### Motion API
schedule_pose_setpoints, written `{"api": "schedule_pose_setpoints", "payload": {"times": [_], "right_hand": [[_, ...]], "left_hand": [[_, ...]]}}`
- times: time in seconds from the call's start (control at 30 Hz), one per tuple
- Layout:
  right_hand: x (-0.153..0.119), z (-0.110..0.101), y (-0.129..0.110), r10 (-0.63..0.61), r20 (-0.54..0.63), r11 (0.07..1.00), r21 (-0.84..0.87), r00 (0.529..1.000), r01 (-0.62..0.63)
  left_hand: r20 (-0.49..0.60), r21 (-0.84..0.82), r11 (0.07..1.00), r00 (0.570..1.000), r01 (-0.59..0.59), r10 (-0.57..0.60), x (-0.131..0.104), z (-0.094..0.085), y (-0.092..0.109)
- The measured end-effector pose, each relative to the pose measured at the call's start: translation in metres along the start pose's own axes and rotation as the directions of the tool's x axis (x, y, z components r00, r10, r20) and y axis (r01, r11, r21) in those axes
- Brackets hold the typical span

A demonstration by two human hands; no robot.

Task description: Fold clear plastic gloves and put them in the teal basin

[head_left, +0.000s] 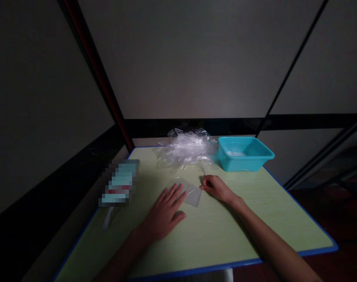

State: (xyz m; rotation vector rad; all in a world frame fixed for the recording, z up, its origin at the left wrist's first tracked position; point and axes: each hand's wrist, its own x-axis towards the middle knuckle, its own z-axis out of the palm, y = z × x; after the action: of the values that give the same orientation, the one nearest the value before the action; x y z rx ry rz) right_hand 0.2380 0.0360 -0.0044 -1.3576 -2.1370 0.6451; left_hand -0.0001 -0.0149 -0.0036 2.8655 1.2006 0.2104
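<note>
A small clear plastic bag (192, 194) lies flat near the middle of the pale green table (213, 239). My left hand (166, 211) rests with spread fingers, its fingertips over the bag's left part. At the bag's right edge, my right hand (215, 187) has its fingers curled together, thumb and forefinger close to the bag's corner; whatever is between them is too small to make out. Behind both hands sits a loose heap of clear plastic bags (190, 149).
A turquoise basin (243, 162) stands at the back right, with something whitish inside. On the left lies a pixelated, light green flat object (121, 182), with a pale strip (108, 217) below it. Wall panels rise behind the table.
</note>
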Motion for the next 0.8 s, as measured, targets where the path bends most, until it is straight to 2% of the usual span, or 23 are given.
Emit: {"api": "schedule_pose_setpoints", "payload": {"times": [0.17, 0.27, 0.33, 0.63, 0.8], "right_hand": [[-0.001, 0.001, -0.001, 0.012, -0.008, 1.000, -0.008, 1.000, -0.012], [-0.002, 0.001, -0.003, 0.007, -0.016, 1.000, -0.014, 1.000, -0.007], [-0.003, 0.000, -0.005, -0.003, -0.015, 1.000, -0.016, 1.000, 0.003], [-0.004, -0.003, -0.006, -0.051, 0.035, 0.999, 0.008, 0.998, 0.051], [-0.003, -0.003, -0.005, -0.063, 0.053, 0.998, 0.030, 0.997, 0.062]], "left_hand": [[-0.185, 0.026, 0.993, 0.976, 0.119, -0.112, -0.021, 0.004, -0.019], [-0.308, 0.018, 0.992, 0.945, 0.124, -0.113, -0.030, 0.003, -0.018], [-0.349, 0.005, 0.994, 0.931, 0.111, -0.102, -0.032, 0.003, -0.015], [-0.393, -0.018, 0.987, 0.907, 0.157, -0.151, -0.028, 0.004, -0.016], [-0.366, -0.041, 0.979, 0.909, 0.197, -0.198, -0.025, 0.002, -0.015]]}}
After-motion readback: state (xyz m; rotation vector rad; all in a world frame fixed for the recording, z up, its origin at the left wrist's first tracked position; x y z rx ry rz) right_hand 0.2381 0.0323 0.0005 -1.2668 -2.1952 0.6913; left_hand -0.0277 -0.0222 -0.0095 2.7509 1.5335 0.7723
